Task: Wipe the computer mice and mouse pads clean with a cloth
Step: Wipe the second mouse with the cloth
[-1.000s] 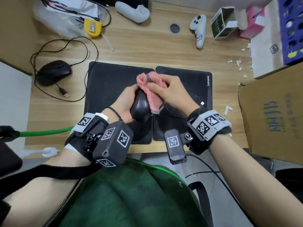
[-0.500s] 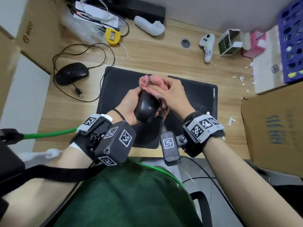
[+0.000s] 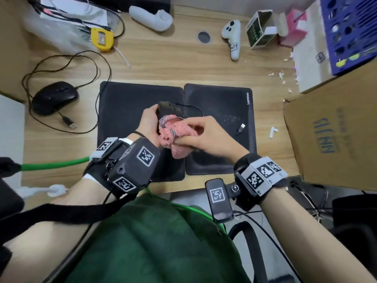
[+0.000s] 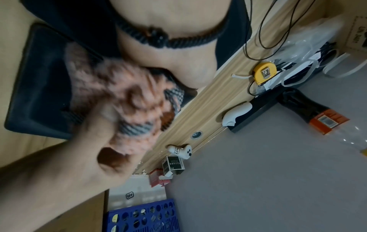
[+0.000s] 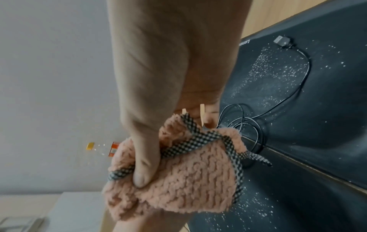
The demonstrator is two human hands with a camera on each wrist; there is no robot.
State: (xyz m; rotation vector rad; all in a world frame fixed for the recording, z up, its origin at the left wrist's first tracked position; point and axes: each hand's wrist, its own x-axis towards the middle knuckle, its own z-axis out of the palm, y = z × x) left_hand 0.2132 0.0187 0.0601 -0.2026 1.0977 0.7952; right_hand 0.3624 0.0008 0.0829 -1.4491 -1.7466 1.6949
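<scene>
The right hand [image 3: 212, 135] is bunching the cloth [image 3: 175, 137] in curled fingers, thumb pinning it. The mouse [image 3: 168, 111], clasped by the left hand [image 3: 150, 123], is lying just beyond and left of that grip, its length pointing away, touching the cloth.

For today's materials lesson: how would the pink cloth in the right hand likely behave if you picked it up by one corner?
The pink cloth would probably hang limp: it is already bunched and folded in the right hand. Its fluffy looped pile suggests it is light for its bulk and not slippery. The checked edging trails loose, so it may snag on the mouse cable.
</scene>
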